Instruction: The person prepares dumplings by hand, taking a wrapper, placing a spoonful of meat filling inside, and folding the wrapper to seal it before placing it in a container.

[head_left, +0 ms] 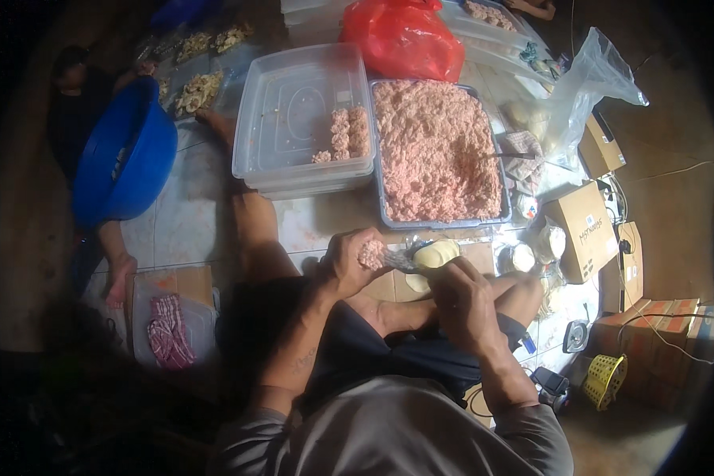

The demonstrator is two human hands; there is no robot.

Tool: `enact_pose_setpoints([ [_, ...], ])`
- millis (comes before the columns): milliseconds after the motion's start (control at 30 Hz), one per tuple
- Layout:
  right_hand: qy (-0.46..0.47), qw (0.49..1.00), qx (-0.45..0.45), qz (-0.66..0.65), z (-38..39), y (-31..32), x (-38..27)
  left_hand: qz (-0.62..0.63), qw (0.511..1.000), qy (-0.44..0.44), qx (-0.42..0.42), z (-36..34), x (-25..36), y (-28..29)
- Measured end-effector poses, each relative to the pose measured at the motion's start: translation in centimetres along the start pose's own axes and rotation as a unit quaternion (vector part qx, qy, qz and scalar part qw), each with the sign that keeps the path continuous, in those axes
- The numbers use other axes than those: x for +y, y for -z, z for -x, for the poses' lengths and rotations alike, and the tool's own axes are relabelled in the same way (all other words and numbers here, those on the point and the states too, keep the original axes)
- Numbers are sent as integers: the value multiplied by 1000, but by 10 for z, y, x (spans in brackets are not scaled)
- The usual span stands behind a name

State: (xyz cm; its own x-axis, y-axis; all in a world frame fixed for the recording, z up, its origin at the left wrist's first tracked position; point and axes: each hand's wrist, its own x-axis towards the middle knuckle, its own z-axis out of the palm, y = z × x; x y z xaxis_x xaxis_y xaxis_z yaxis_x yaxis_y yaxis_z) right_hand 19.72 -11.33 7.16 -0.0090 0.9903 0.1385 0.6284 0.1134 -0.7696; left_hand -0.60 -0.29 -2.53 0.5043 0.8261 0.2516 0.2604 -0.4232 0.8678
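Observation:
My left hand (347, 266) is closed around a lump of pink minced mixture (371, 253). My right hand (466, 305) is closed on a dark grey flat utensil (403, 260), whose far end reaches to the lump. Just beyond my right fingers is a pale yellow rounded piece (436, 254); whether I hold it too, I cannot tell. A pale disc (416, 283) shows below the utensil. Beyond my hands stands a deep tub of pink mixture (436, 151), a handle poking from its right side. Left of it, stacked clear plastic boxes (282, 111) hold rows of shaped lumps.
A red bag (401, 40) lies behind the tub. Cardboard boxes (575, 238), cables and a yellow basket (604, 381) are at right. A blue basin (125, 159) is at left beside another person (71, 103). Folded striped cloth (170, 333) lies in a clear container at lower left.

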Motion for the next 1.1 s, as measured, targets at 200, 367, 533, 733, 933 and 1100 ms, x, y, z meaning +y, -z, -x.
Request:
enact_pose_setpoints([
  [200,-7,998,68,-6,-9,-15,-4,-130,965,165,-157,-14,34,1],
  [367,0,982,174,79,-46,-13,40,62,993,80,-69,8,17,4],
  [533,-48,962,30,269,-32,-7,112,147,976,113,-112,7,7,15],
  [733,12,996,60,71,-29,14,16,95,990,84,-57,6,2,8],
  [933,14,999,-44,2,-3,6,2,56,996,23,-70,-13,23,5],
  [1100,17,999,-31,20,-8,-9,14,-99,986,-70,-116,-3,-10,-8],
])
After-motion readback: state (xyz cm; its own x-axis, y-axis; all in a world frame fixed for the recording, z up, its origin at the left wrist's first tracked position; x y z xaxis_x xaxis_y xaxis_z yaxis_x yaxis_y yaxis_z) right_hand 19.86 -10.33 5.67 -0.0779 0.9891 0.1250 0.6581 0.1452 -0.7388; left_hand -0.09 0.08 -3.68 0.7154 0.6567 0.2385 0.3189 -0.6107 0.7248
